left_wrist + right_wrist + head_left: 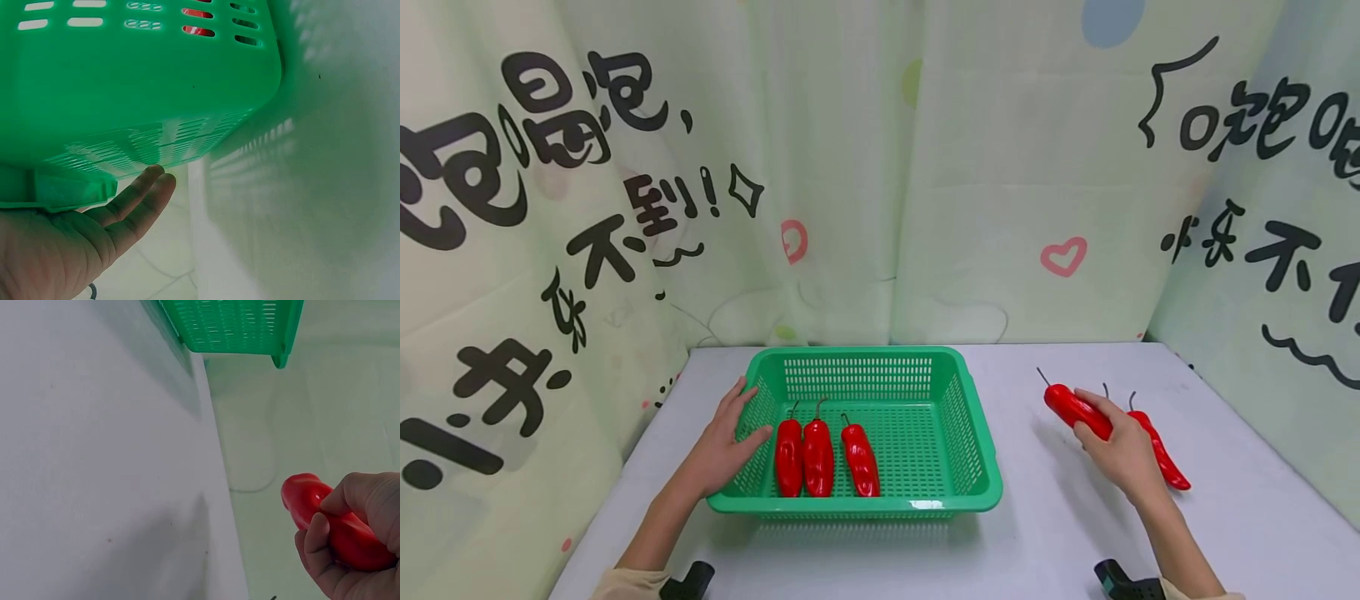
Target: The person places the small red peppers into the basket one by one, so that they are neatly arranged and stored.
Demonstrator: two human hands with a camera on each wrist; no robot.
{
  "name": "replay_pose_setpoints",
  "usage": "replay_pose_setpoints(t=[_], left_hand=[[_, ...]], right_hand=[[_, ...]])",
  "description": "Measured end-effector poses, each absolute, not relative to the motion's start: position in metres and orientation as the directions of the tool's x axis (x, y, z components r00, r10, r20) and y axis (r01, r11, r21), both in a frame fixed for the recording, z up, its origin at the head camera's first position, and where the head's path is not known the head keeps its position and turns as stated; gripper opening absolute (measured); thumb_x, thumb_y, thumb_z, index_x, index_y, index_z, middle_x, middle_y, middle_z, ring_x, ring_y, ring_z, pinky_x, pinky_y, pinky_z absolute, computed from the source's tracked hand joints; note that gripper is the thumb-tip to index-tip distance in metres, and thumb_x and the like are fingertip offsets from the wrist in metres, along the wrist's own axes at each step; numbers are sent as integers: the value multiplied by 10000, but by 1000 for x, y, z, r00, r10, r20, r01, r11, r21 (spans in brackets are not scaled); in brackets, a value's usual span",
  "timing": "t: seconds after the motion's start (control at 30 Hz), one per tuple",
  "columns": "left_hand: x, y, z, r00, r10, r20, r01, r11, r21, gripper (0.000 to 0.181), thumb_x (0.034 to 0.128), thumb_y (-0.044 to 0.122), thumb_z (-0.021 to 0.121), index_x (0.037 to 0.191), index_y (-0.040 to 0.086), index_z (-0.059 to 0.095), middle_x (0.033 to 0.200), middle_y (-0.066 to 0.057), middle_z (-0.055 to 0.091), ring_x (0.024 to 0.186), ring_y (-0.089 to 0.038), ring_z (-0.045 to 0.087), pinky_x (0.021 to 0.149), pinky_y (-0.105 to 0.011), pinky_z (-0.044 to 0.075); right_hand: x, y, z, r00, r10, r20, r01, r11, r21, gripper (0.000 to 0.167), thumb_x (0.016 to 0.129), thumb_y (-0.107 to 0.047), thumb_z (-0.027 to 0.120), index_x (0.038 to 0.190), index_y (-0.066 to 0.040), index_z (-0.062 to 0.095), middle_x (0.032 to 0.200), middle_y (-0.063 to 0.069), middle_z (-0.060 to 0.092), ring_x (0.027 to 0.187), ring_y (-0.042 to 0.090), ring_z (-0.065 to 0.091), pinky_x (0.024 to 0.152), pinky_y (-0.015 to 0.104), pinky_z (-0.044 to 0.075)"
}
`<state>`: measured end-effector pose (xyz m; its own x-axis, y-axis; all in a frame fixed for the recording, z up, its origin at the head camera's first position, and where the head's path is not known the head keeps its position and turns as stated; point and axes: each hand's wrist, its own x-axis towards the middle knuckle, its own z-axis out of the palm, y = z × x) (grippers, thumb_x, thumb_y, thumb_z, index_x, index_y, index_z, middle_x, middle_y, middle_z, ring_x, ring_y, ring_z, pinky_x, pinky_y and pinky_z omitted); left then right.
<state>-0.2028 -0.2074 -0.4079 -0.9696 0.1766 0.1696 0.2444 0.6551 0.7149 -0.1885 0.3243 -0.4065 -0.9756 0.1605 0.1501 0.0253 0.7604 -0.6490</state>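
My right hand [1120, 450] grips a red chili pepper [1070, 407] above the table, right of the green basket [985, 500]. Its dark stem points up and left. In the right wrist view, thumb and fingers wrap the same pepper [303, 497]. My left hand [722, 446] holds the basket's left rim, thumb over the inside and fingers along the outer wall, as the left wrist view shows with the fingers [140, 209]. Inside lie three red chili peppers [817, 458], stems toward the back. Beyond the right hand lies another chili pepper [1165, 462]; a further stem [1106, 390] shows, the rest hidden.
The basket stands on a white table [1037, 533], near its back left part. A pale green curtain [970, 208] with black lettering hangs behind and on both sides. A black device [1127, 579] is strapped near each wrist.
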Motion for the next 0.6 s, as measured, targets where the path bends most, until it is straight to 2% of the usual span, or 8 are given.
replay_pose_setpoints(t=[0.23,0.6], left_hand=[[-203,-208,-407,-971,177,163,239,656,716,722,1017,277,592,1590,-12,262,1695,-218,82,1513,-499,194,1103,-739,303],[-199,-208,-403,-971,181,155,237,656,717,730,1018,302,600,1590,-5,265,1695,-216,82,1515,-493,192,1099,-736,315]], right_hand=[[-187,314,-398,-969,182,168,24,744,-667,676,971,-156,656,1574,-61,365,1454,363,421,1243,565,415,768,557,607],[-190,303,-391,-964,210,162,46,734,-677,660,970,-140,634,1553,-21,349,1449,355,422,1261,552,423,816,596,592]])
